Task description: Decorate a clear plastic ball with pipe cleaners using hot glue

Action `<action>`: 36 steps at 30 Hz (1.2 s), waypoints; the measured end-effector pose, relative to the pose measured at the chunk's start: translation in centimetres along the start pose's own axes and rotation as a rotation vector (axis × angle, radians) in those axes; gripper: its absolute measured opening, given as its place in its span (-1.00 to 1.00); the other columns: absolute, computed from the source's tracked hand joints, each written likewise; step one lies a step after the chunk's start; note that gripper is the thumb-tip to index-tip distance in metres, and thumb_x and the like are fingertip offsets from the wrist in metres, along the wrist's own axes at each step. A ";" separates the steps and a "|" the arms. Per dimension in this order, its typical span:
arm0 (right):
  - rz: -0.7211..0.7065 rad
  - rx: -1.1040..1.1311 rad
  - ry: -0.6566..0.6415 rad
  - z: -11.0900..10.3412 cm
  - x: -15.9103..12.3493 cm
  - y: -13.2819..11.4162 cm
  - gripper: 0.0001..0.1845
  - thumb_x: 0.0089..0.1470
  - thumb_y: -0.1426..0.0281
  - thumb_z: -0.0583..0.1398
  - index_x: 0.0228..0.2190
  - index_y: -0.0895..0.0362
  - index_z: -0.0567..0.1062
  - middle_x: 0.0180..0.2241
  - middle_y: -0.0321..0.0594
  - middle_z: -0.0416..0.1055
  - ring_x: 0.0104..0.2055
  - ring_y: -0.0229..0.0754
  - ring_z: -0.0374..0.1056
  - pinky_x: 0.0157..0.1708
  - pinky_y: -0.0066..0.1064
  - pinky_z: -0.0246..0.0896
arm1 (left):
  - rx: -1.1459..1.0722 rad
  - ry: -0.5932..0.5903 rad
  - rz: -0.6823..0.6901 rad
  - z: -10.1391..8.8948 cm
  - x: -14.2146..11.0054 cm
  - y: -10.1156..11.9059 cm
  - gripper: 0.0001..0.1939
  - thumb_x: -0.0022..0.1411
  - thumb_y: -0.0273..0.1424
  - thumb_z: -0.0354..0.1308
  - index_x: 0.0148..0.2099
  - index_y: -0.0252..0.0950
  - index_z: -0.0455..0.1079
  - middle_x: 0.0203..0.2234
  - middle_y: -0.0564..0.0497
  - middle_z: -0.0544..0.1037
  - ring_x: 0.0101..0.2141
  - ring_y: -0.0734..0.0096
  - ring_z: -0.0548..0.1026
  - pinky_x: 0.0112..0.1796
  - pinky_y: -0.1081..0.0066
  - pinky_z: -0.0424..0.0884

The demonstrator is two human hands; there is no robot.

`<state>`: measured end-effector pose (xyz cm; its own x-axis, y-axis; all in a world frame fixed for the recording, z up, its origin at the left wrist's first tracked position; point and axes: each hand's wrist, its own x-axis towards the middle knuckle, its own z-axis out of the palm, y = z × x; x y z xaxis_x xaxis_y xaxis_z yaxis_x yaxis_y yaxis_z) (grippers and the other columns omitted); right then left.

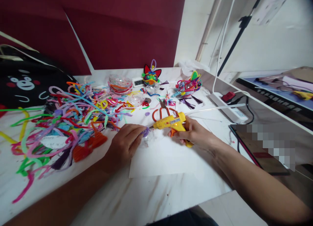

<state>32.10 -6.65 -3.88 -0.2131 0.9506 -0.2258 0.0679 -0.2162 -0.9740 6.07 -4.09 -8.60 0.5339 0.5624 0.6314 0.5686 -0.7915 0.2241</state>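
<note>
My right hand [194,131] is wrapped round the grip of a yellow hot glue gun [168,121], whose nozzle points left. A clear glue stick [220,107] sticks out behind it. Between the thumb and fingers of my left hand [126,141] is a small purple pipe cleaner coil [145,132], close to the nozzle tip; whether they touch I cannot tell. Whitish wisps of glue lie just below, over a white sheet of paper [161,161]. Orange-handled scissors [160,112] rest behind the glue gun.
A tangled heap of coloured pipe cleaners [70,121] covers the left side. Two fuzzy crafted figures, one upright [151,77] and one lying [189,86], are at the back. Right are a power strip [228,107] and a tablet-like device [259,154]. A small digital clock [138,82] stands behind.
</note>
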 end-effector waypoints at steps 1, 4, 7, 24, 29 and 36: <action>0.001 -0.004 0.002 0.0 0.0 0.0 -0.51 -0.22 0.36 0.38 -0.29 0.10 0.25 -0.37 -0.31 0.48 -0.65 -0.43 0.17 -0.69 -0.52 0.00 | -0.003 -0.002 -0.001 0.0 0.0 0.0 -0.73 0.39 -0.47 -0.02 0.08 -0.24 0.36 -0.10 -0.01 0.52 -0.08 0.30 0.50 -0.04 0.23 0.49; 0.009 -0.028 0.013 0.2 -0.1 -0.1 -0.52 -0.22 0.37 0.37 -0.29 0.10 0.25 -0.40 -0.33 0.47 -0.64 -0.43 0.18 -0.68 -0.52 0.00 | -0.007 -0.019 0.016 -0.1 0.0 0.0 -0.70 0.38 -0.50 -0.02 0.10 -0.26 0.35 -0.10 -0.04 0.51 -0.08 0.28 0.49 -0.05 0.20 0.49; 0.011 -0.051 0.025 0.3 -0.1 -0.2 -0.53 -0.21 0.36 0.36 -0.29 0.09 0.25 -0.42 -0.34 0.46 -0.64 -0.42 0.17 -0.68 -0.53 0.00 | 0.000 -0.024 0.047 0.0 0.0 -0.1 -0.67 0.36 -0.52 0.00 0.13 -0.24 0.33 -0.09 -0.06 0.51 -0.09 0.25 0.48 -0.06 0.17 0.48; -0.046 -0.147 0.027 0.1 0.1 0.5 -0.60 -0.15 0.34 0.32 -0.32 0.08 0.23 -0.56 -0.48 0.29 -0.65 -0.39 0.12 -0.69 -0.51 -0.01 | 0.028 -0.042 0.059 0.2 0.0 -0.3 -0.65 0.35 -0.50 -0.02 0.12 -0.24 0.39 -0.11 -0.11 0.55 -0.11 0.20 0.48 -0.07 0.19 0.45; -0.035 -0.166 0.043 0.1 -0.1 0.4 -0.63 -0.12 0.36 0.31 -0.32 0.08 0.23 -0.56 -0.48 0.28 -0.66 -0.39 0.11 -0.70 -0.50 -0.01 | 0.030 -0.088 0.040 -0.1 0.1 0.0 -0.64 0.36 -0.50 -0.04 0.15 -0.25 0.35 -0.09 -0.11 0.53 -0.11 0.20 0.47 -0.08 0.16 0.45; -0.057 -0.183 0.050 0.0 -0.3 0.4 -0.62 -0.12 0.38 0.30 -0.30 0.08 0.24 -0.50 -0.45 0.28 -0.62 -0.38 0.13 -0.70 -0.50 0.02 | 0.030 -0.037 0.081 0.2 0.1 -0.3 -0.65 0.33 -0.52 0.00 0.11 -0.29 0.41 -0.14 -0.15 0.57 -0.15 0.20 0.49 -0.11 0.22 0.43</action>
<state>32.22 -6.99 -4.22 -0.1737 0.9709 -0.1651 0.2346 -0.1220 -0.9644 6.10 -3.73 -8.71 0.6012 0.5060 0.6185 0.5413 -0.8272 0.1507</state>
